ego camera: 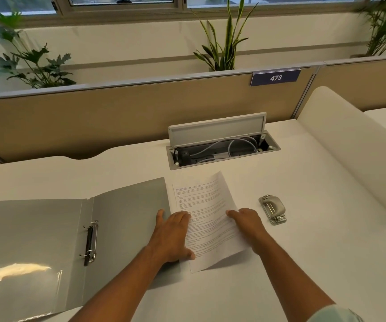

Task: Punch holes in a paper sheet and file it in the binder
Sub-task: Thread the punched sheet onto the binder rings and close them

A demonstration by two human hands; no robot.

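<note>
A printed paper sheet (207, 212) lies in the middle of the white desk (303, 252), its left edge over the right cover of an open grey binder (129, 205). The binder's two metal rings (91, 241) stand on its spine. My left hand (172, 235) rests palm down on the sheet's left edge, thumb on the paper. My right hand (246, 223) holds the sheet's right edge, which is raised off the desk with a shadow under it. A grey metal hole punch (273, 209) sits just right of my right hand, untouched.
An open cable hatch (222, 149) with its lid up sits behind the sheet. A beige partition (117, 112) closes the back of the desk, and a white curved divider (350, 147) bounds the right side. Plants stand beyond the partition.
</note>
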